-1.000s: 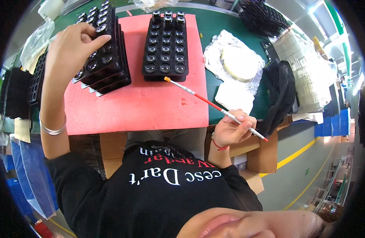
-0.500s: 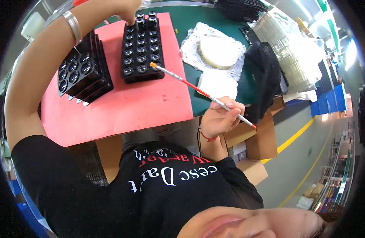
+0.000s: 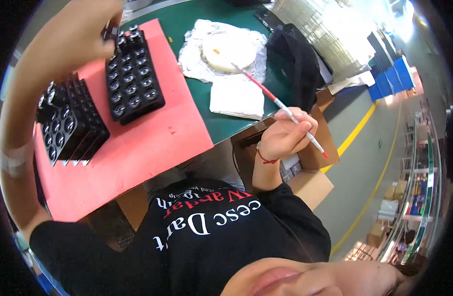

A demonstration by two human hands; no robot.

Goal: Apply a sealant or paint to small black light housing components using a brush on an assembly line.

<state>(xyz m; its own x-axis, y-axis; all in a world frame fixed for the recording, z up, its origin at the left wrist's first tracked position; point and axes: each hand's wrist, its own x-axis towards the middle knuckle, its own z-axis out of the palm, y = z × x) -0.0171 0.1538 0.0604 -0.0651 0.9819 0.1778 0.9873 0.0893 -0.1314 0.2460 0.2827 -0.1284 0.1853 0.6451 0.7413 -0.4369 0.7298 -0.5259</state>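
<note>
In my right hand (image 3: 288,133) is a slim paintbrush (image 3: 268,92) with a red and silver handle, gripped between thumb and fingers. Its orange bristle tip lies over a round, pale pad (image 3: 229,49) on crumpled foil (image 3: 189,61). My left hand (image 3: 88,37), slightly blurred, pinches a small black piece (image 3: 109,31) above the far end of a black tray (image 3: 145,109). Rows of round, shiny lens-like parts (image 3: 131,89) fill that tray. Left of it, a stack of similar black trays (image 3: 91,140) also holds round parts. Both rest on a pink mat (image 3: 157,148).
A folded white cloth (image 3: 236,101) lies on the green tabletop (image 3: 199,101) near the foil. Black mesh fabric (image 3: 293,61) and stacked clear trays (image 3: 320,34) stand to the right. Cardboard boxes (image 3: 310,187) sit below the table edge, beside a floor with yellow lines (image 3: 357,135).
The brush tip has moved from beside the black tray to over the round pad. My left hand has lifted from the tray with the small black piece. The whole view has shifted.
</note>
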